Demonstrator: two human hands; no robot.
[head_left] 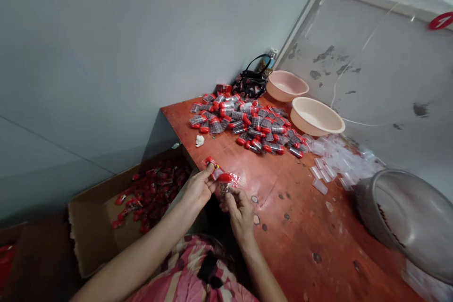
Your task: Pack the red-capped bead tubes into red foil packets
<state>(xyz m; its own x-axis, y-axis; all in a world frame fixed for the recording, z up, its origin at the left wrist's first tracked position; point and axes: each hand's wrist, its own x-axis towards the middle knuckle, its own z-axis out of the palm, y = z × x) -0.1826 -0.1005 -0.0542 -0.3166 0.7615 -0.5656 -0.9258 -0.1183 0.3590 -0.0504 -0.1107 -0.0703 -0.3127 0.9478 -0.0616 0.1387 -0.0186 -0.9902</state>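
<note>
Near the table's left edge, my left hand (200,188) pinches a red and clear printed plastic wrapper (216,170). My right hand (241,212) grips a small clear container with a red cap (225,179), cap upward, with dark little balls showing inside. The two hands are close together, and the container overlaps part of the wrapper, so I cannot tell whether it is inside or in front of it. Farther back lies a heap of similar red-capped containers (244,120).
Left of the red table (283,236), a cardboard box (95,224) holds many red wrapped packs (159,188). At the back are a black handbag (249,86) and two peach basins (316,125). To the right, clear empty tubes (329,170) lie beside a large metal bowl (410,212).
</note>
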